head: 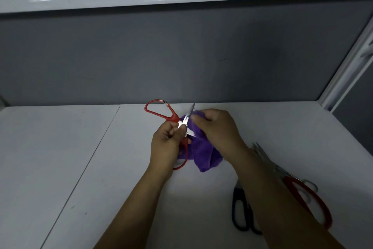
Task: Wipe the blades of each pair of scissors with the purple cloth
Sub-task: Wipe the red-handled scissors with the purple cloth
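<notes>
Open scissors (173, 117) left of cloth (203, 151), other scissors (239, 212) on table (60, 157), right

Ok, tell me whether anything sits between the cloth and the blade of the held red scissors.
Nothing visible does. The right hand presses the purple cloth directly against the upper blade of the red scissors, which the left hand grips near the pivot.

The white worktop (80, 147) carries black-handled scissors (239, 193) and red-handled scissors (291, 181), near each other at 4 o'clock.
</notes>
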